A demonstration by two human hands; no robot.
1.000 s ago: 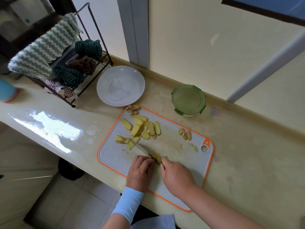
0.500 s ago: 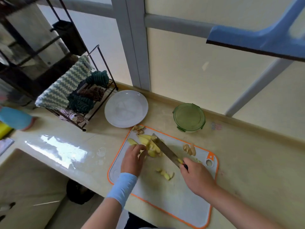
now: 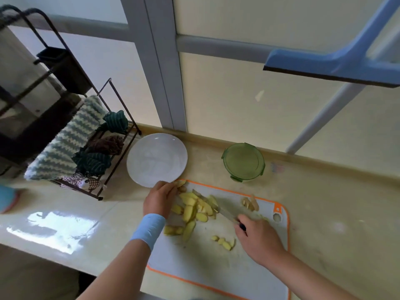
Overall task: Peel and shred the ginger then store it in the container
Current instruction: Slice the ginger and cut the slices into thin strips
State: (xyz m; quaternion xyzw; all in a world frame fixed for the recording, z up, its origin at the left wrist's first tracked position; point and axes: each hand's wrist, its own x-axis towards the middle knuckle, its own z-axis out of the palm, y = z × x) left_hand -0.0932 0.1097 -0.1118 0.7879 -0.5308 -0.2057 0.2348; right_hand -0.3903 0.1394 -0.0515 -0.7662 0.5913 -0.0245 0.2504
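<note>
A pile of yellow ginger slices (image 3: 192, 208) lies on the grey, orange-rimmed cutting board (image 3: 216, 269). My left hand (image 3: 160, 198) rests at the pile's left side, fingers curved against the slices near the board's far left corner. My right hand (image 3: 257, 239) grips the handle of a knife (image 3: 225, 213), whose blade points left into the pile. A few small cut pieces (image 3: 224, 242) lie nearer me. Peel scraps (image 3: 250, 203) sit at the board's far right. The green-lidded container (image 3: 243, 162) stands shut behind the board.
A white plate (image 3: 157, 159) sits behind the board's left corner. A wire rack with cloths (image 3: 86, 152) stands at the left. The counter's front edge runs close under my arms. A blue object (image 3: 7, 200) is at the far left edge.
My left hand moved from the near side of the board up to the slice pile's left. The knife swung over to the pile, leaving a few cut pieces near me. The camera tilted up.
</note>
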